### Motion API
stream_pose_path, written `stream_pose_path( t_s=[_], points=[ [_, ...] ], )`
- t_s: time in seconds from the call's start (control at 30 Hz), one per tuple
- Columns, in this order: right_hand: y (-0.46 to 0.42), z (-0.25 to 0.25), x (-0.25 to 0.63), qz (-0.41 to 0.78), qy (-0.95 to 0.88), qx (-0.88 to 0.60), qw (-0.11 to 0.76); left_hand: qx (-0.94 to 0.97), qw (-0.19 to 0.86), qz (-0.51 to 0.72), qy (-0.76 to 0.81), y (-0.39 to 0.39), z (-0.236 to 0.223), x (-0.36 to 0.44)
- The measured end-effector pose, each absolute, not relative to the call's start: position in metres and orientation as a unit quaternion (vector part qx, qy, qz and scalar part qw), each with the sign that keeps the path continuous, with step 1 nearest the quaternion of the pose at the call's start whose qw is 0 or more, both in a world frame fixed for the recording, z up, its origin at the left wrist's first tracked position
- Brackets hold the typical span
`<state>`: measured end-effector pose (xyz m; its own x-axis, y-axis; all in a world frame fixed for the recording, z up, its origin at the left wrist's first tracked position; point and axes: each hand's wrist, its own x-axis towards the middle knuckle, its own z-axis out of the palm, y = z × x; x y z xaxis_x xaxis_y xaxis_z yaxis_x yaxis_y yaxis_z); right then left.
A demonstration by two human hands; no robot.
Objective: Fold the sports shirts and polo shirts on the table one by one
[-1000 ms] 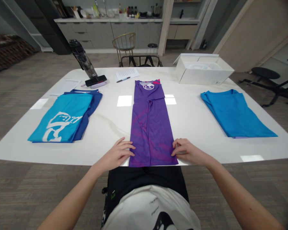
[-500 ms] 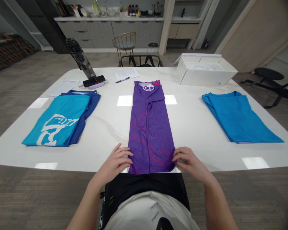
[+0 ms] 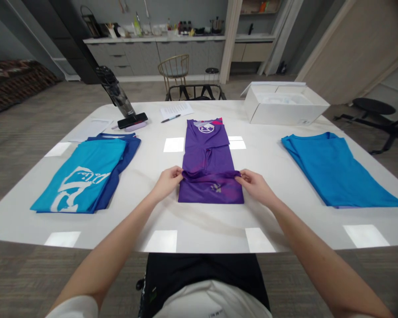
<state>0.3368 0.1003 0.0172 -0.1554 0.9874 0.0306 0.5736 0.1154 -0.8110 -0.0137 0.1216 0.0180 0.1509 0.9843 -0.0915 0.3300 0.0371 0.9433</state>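
Lighting: bright, even, from overhead. Glare: square white reflections of ceiling lamps on the glossy white worktop (image 3: 199, 221), near its front edge and beside the folded purple patterned jersey (image 3: 209, 176). Shadows: soft, faint, under the forearms. Focus: centre sharp; background kitchen shelves slightly soft. Distortion: wide-angle bowing of the worktop's edges; corners darkened and smeared, most at the lower right.

A white table (image 3: 199, 221) carries a purple shirt (image 3: 209, 176) at its middle. Left of the shirt lie teal shirts (image 3: 82, 176); right, a blue shirt (image 3: 334, 170); behind it, paper (image 3: 176, 108), pen (image 3: 170, 118) and box (image 3: 285, 108).
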Motion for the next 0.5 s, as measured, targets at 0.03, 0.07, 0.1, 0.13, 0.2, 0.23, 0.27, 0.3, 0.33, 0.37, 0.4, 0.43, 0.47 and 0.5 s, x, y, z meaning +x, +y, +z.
stream_pose_path(
  t_s=[0.03,0.07,0.1,0.13,0.2,0.23,0.27,0.3,0.33,0.37,0.4,0.43,0.47,0.5],
  points=[
    [0.116,0.013,0.334,0.323,-0.683,-0.582,0.302,0.579,0.473,0.349,0.565,0.138,0.015,-0.011],
    [0.13,0.009,0.332,0.305,-0.685,-0.593,0.293,0.562,0.481,0.336,0.582,0.151,0.013,-0.009],
    [0.141,0.005,0.33,0.283,-0.689,-0.606,0.278,0.553,0.49,0.319,0.594,0.16,0.011,-0.008],
    [0.149,0.003,0.328,0.261,-0.694,-0.618,0.262,0.548,0.495,0.302,0.602,0.167,0.01,-0.007],
    [0.157,0.0,0.327,0.221,-0.705,-0.635,0.226,0.56,0.493,0.276,0.607,0.173,0.01,-0.008],
    [0.158,0.0,0.327,0.206,-0.709,-0.64,0.211,0.572,0.481,0.27,0.607,0.173,0.01,-0.008],
    [0.159,0.0,0.327,0.197,-0.713,-0.643,0.2,0.586,0.465,0.267,0.607,0.173,0.01,-0.009],
    [0.159,0.001,0.327,0.194,-0.717,-0.642,0.191,0.601,0.448,0.266,0.607,0.172,0.01,-0.009],
    [0.16,0.001,0.327,0.197,-0.72,-0.639,0.187,0.613,0.431,0.267,0.605,0.172,0.01,-0.009],
    [0.161,0.002,0.327,0.202,-0.723,-0.634,0.188,0.623,0.417,0.271,0.603,0.173,0.01,-0.008],
    [0.164,0.002,0.327,0.208,-0.724,-0.629,0.192,0.629,0.407,0.279,0.6,0.175,0.01,-0.007],
    [0.168,0.003,0.328,0.214,-0.724,-0.624,0.2,0.631,0.402,0.29,0.596,0.177,0.01,-0.006],
    [0.172,0.003,0.328,0.218,-0.724,-0.62,0.209,0.63,0.404,0.302,0.59,0.182,0.01,-0.005],
    [0.178,0.004,0.328,0.22,-0.724,-0.615,0.22,0.626,0.412,0.317,0.581,0.187,0.01,-0.003]
  ],
)
